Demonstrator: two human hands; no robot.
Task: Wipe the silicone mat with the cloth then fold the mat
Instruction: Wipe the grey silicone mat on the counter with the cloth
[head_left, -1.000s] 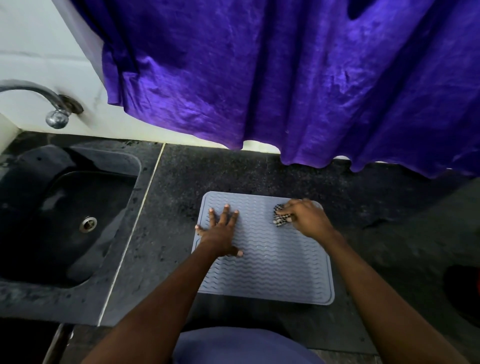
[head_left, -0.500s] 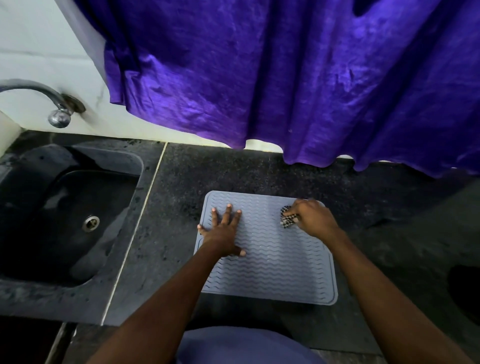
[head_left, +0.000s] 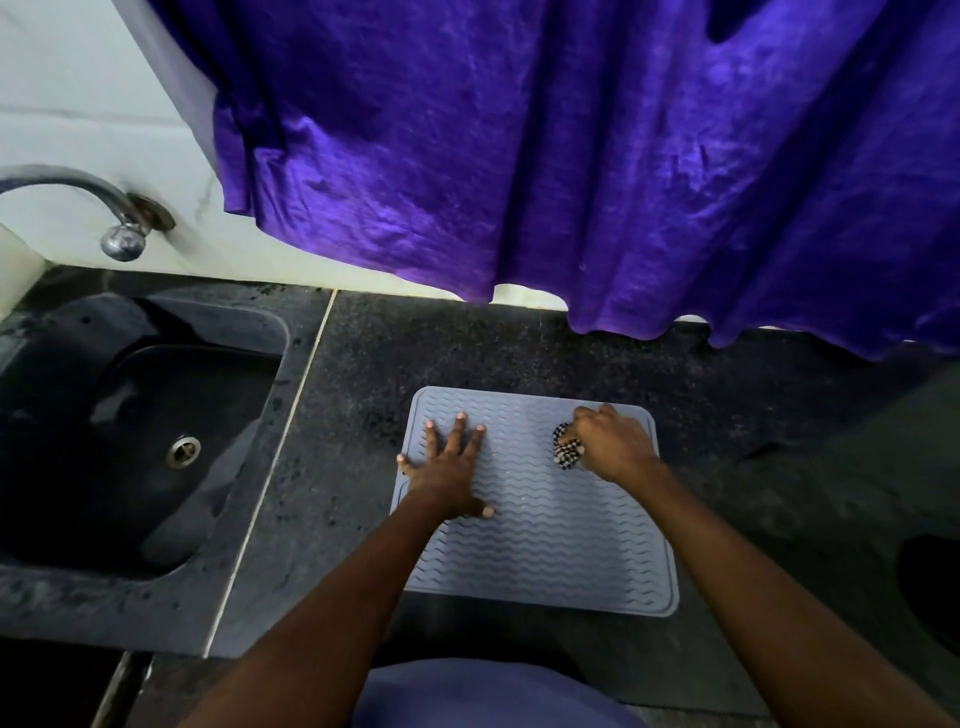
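Note:
A grey silicone mat (head_left: 561, 551) with a wavy ribbed surface lies flat on the dark stone counter (head_left: 363, 415). My left hand (head_left: 449, 473) rests flat on the mat's left part, fingers spread, holding nothing. My right hand (head_left: 610, 441) is closed around a bunched black-and-white checked cloth (head_left: 566, 453) and presses it onto the mat near the far right corner. Most of the cloth is hidden under that hand.
A dark sink (head_left: 130, 441) with a round drain (head_left: 183, 450) sits to the left, under a metal tap (head_left: 122, 234) on the white wall. A purple curtain (head_left: 571, 156) hangs over the counter's back edge. A dark round shape (head_left: 935, 587) shows at the far right.
My right hand with the cloth has slid slightly to the right and toward me on the mat. My left hand stays flat in the same place.

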